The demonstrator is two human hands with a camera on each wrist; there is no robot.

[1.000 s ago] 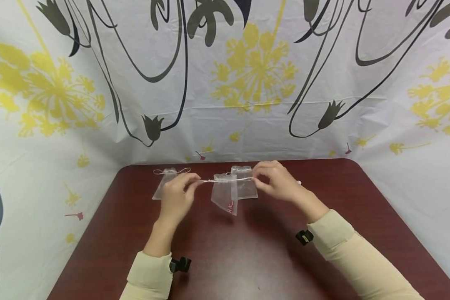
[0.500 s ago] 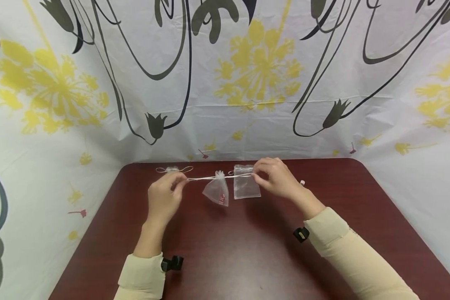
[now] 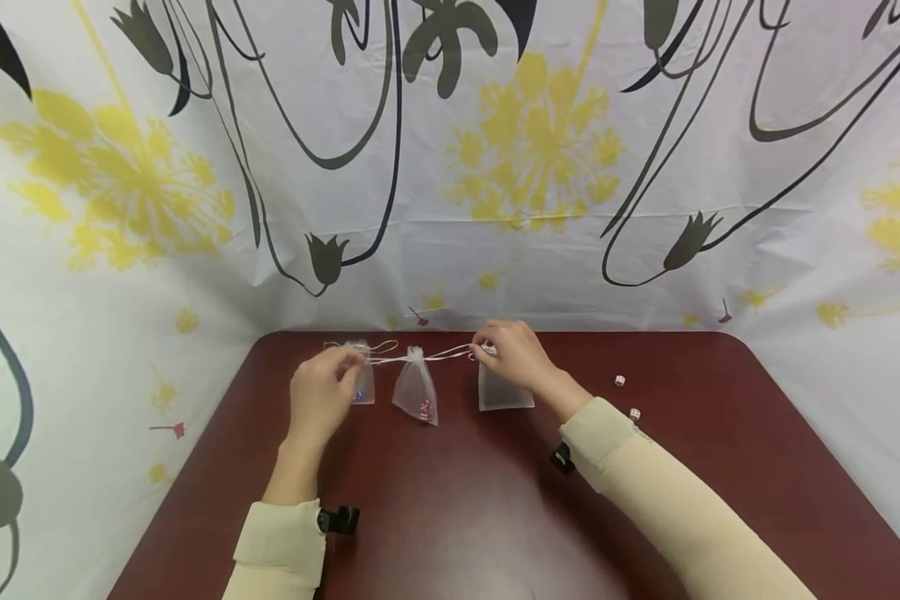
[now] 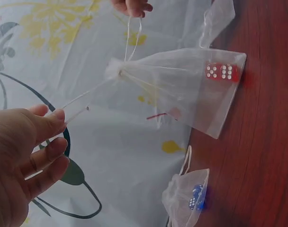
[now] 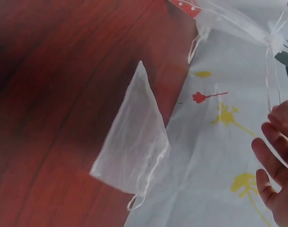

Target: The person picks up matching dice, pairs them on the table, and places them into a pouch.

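A sheer white drawstring pouch (image 3: 415, 387) hangs between the hands, its neck gathered tight. Two red dice (image 4: 221, 72) lie in its bottom corner. My left hand (image 3: 324, 387) pinches the drawstring on one side between thumb and forefinger, as the left wrist view also shows. On the other side my right hand (image 3: 513, 357) holds the cord's loop at its fingertips, the other fingers loosely bent. Behind the left hand lies a second pouch (image 4: 175, 194) with blue dice (image 4: 197, 197) inside. Under the right hand lies a flat third pouch (image 5: 134, 137), nothing showing within it.
Two pale dice, a far die (image 3: 619, 380) and a nearer die (image 3: 635, 413), lie to the right of the right hand. The dark red table (image 3: 450, 500) ends at a patterned curtain (image 3: 420, 250) at the back.
The pouch's neck has been drawn from wide to tightly bunched. Hands and pouch have shifted left in the head view, and the right hand now overlaps the flat pouch's top.
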